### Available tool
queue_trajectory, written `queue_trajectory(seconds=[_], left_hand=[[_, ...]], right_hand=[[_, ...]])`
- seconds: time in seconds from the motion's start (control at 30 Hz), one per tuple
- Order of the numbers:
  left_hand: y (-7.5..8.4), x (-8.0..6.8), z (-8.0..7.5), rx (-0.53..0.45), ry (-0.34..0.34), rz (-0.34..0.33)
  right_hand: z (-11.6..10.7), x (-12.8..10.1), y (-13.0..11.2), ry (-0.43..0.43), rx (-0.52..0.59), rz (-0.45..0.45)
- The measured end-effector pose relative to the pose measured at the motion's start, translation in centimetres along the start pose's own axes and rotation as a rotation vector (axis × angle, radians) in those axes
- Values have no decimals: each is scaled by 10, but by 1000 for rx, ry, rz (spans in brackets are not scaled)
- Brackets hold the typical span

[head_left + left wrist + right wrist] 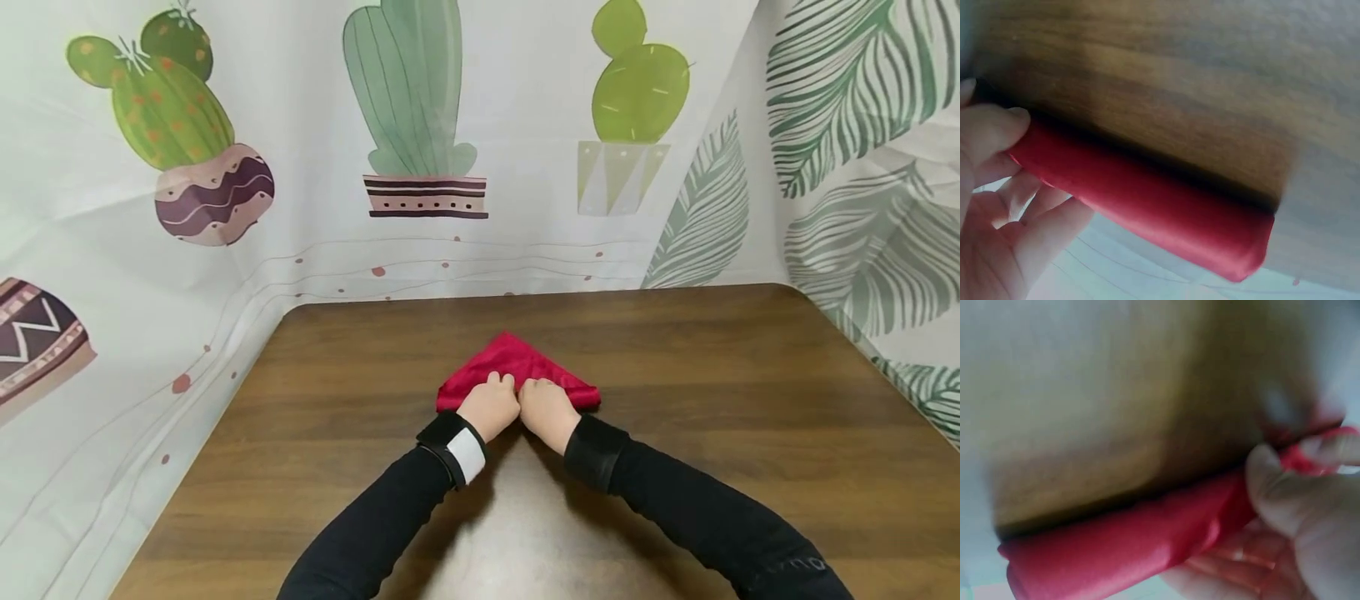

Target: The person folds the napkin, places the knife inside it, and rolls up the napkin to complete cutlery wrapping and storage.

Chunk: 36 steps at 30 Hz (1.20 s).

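A red cloth folded into a triangle lies on the wooden table, its point toward the far edge. Both hands meet at the middle of its near edge. My left hand curls its fingers around the cloth's folded edge. Beside it, my right hand pinches the same edge, thumb pressed on the red cloth. The two hands touch each other. Black sleeves and wrist straps cover both forearms.
Printed curtains with cactus pots and leaf patterns hang close behind and beside the table. Bare wood spreads to the left and right of the cloth.
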<state>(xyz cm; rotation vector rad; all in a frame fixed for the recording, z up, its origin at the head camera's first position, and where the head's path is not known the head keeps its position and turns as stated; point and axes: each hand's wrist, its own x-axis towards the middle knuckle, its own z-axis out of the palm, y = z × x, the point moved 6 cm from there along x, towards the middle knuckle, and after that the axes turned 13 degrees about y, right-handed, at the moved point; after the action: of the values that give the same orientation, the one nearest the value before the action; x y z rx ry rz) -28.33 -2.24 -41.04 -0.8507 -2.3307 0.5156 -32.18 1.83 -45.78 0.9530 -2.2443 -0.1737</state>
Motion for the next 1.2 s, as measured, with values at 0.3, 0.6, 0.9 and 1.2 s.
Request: queue_trajectory(seconds=[0.3,0.6,0.9,1.2], left_hand=[[-4,1,-1,-54,24,-26],[-7,7,3,-128,-99,-88],[-5,5,3,-75,-30,-76],[3,9,0,-14,33,-40]], right_hand=[[63,4,8,-46,42,-164],[38,-3,5,152,-16,-123],[39,3,12,55,94,-174],[-63,16,16,-12,89,-202]])
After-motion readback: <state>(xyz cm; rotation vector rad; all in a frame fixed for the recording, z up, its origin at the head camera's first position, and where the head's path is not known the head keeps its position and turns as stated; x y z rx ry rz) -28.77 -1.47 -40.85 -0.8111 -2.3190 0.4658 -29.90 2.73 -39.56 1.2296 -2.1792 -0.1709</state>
